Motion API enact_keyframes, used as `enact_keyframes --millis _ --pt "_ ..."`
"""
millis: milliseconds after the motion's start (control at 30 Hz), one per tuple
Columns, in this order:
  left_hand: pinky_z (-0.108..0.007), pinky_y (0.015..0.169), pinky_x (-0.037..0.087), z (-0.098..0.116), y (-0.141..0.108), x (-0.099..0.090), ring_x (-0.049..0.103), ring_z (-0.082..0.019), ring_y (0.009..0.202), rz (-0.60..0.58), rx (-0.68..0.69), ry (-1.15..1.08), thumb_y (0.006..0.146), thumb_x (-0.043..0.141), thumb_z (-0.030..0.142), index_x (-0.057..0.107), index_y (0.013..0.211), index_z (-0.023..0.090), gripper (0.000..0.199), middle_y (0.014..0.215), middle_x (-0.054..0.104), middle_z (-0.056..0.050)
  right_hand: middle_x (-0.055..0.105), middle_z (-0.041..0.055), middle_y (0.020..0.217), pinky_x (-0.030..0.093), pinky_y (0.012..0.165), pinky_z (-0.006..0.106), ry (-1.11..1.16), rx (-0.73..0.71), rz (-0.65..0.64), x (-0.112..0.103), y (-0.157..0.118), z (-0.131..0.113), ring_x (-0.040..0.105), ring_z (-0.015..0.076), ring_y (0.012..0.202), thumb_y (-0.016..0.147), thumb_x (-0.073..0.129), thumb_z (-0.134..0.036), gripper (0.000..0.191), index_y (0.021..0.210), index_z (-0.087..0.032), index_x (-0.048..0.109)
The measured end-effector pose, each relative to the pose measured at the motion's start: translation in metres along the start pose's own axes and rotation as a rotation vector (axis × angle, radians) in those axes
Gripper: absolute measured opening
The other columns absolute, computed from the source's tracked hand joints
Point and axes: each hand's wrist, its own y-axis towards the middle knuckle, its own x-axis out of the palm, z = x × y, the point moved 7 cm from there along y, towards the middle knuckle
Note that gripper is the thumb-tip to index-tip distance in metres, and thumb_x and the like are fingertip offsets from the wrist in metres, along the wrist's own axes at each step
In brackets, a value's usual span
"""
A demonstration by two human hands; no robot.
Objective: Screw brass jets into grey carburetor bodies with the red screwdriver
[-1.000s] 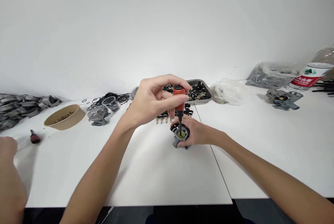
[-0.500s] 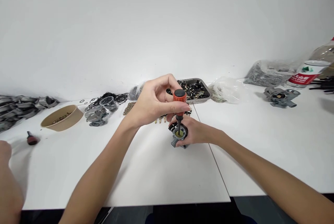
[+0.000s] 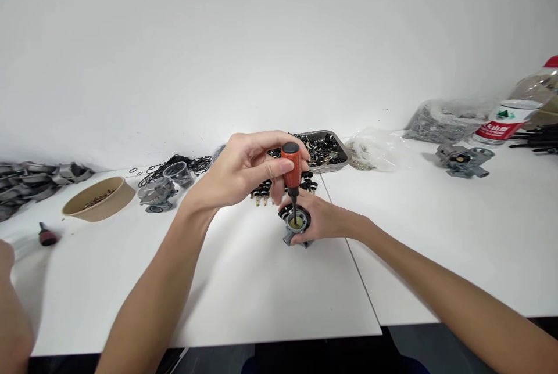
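My left hand (image 3: 248, 171) is closed around the red handle of a screwdriver (image 3: 292, 172), which has a black cap and points downward. Its shaft reaches into the round opening of a grey metal carburetor (image 3: 289, 238), where a yellowish part shows at the bottom. Steadying the carburetor from its right side, my right hand (image 3: 320, 217) grips it low over the white table (image 3: 279, 304). The fingertips of that hand are partly hidden behind the housing. Just behind both hands lie several small black parts with brass tips (image 3: 261, 193).
At the back, a metal tray (image 3: 344, 156) holds black parts, beside plastic bags (image 3: 379, 150). Other carburetors stand left (image 3: 157, 194) and right (image 3: 465, 160). A paper bowl (image 3: 100, 200), clear cup (image 3: 178, 174), black rings and a second screwdriver (image 3: 47, 237) lie left. Another person's arm (image 3: 13, 304) shows at the left edge.
My left hand has shifted its grip on the screwdriver; the handle now leans slightly left and its fingers are wrapped differently. The carburetor stays in my right hand, and the view has moved slightly.
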Motion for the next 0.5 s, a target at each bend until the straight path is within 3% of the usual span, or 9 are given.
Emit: enact_keyframes --millis 133,500 --pt "-0.028 0.053 0.056 0.001 -0.001 0.000 0.065 -0.015 0.056 0.006 -0.029 -0.046 0.089 0.059 0.030 0.064 0.100 0.015 0.019 0.077 0.068 -0.006 0.046 0.0053 0.114 0.046 0.090 0.036 0.005 0.000 -0.009 0.001 0.000 0.000 0.051 0.0217 0.102 0.067 0.086 -0.036 0.059 0.115 -0.023 0.054" --pt "-0.017 0.036 0.042 -0.017 0.009 0.006 0.055 -0.008 0.041 0.112 -0.014 -0.161 0.073 0.078 0.032 0.049 0.083 0.017 0.035 0.061 0.062 0.003 0.046 0.0068 0.117 0.045 0.092 0.038 0.004 -0.013 0.008 0.002 0.001 0.003 0.049 0.0235 0.105 0.067 0.085 -0.036 0.060 0.116 -0.023 0.053"
